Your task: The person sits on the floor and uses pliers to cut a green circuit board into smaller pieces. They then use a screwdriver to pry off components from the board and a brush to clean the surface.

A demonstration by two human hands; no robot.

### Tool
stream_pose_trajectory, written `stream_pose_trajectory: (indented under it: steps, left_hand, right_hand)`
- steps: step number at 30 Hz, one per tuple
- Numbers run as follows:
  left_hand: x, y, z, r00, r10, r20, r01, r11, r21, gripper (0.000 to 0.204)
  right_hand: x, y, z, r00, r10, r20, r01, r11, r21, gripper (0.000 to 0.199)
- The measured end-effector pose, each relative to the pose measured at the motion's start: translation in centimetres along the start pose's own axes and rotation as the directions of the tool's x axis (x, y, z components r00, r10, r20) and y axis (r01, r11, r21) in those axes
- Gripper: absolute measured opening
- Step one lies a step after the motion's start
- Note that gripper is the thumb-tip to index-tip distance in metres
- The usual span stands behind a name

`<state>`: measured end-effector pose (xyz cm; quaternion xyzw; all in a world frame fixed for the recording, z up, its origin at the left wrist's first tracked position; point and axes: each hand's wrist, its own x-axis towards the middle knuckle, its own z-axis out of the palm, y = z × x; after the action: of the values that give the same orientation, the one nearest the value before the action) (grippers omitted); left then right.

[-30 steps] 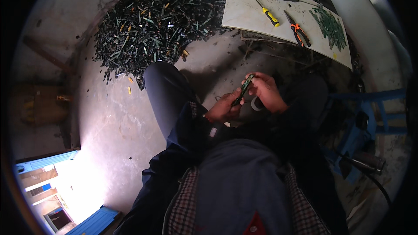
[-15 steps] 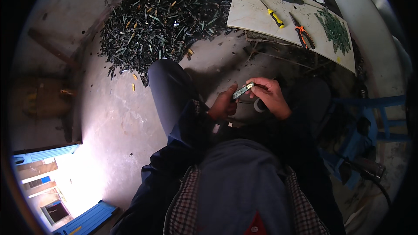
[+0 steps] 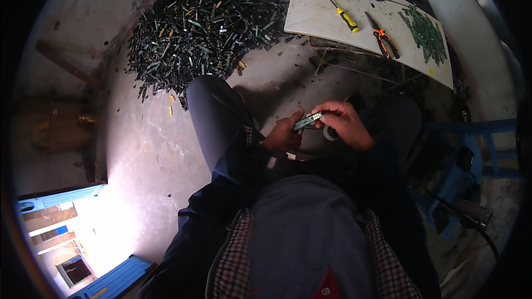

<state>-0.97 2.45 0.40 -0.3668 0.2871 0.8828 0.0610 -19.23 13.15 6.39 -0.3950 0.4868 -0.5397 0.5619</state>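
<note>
Between my two hands, above my lap, is a narrow green circuit board point(image 3: 306, 122) with bright gold contacts along its right end. My left hand point(image 3: 285, 132) is closed round the board's left end, its thumb along the top edge. The fingers of my right hand point(image 3: 344, 122) pinch the opposite end, beside the contacts. Part of the board lies hidden under the fingers of both hands. Just below the right fingers shows a pale ring-shaped thing point(image 3: 330, 133), too dim to name.
A big heap of dark strips point(image 3: 194, 27) covers the floor ahead. On the white board-topped table point(image 3: 310, 19) at right lie a yellow screwdriver point(image 3: 347, 21), orange-handled pliers point(image 3: 383, 41) and piled green circuit boards point(image 3: 424, 36). A blue stool point(image 3: 471, 133) stands at my right.
Both hands still hold the circuit board, which has tipped slightly flatter and sits a little lower. My right hand has shifted slightly. The whole view has moved a little.
</note>
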Motion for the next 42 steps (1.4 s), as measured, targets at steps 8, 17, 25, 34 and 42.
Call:
stream_pose_trajectory:
  steps: [8,17,25,34,42]
  left_hand:
    - [0.3,-0.7,-1.2,0.989,-0.055,0.137,0.061,0.997,-0.045,0.05]
    - [-0.5,-0.6,-0.5,0.994,-0.048,0.096,0.041,0.996,0.073,0.02]
    - [-0.1,-0.7,-1.1,0.986,-0.089,0.143,0.09,0.996,-0.001,0.049]
    - [0.8,-1.0,-1.4,0.995,-0.103,-0.004,0.102,0.988,-0.116,0.054]
    - [0.5,-0.7,-1.1,0.986,-0.165,0.028,0.167,0.971,-0.169,0.061]
  right_hand:
    - [-0.2,-1.4,0.6,0.996,0.083,-0.02,-0.083,0.996,-0.024,0.019]
    - [0.0,0.2,0.1,0.993,0.109,-0.053,-0.104,0.991,0.082,0.018]
    - [0.1,5.1,0.0,0.998,0.057,-0.01,-0.04,0.801,0.598,0.021]
    - [0.7,1.0,0.0,0.962,0.26,-0.083,-0.254,0.964,0.074,0.023]
    - [0.9,2.3,-0.2,0.946,0.304,-0.112,-0.267,0.927,0.262,0.011]
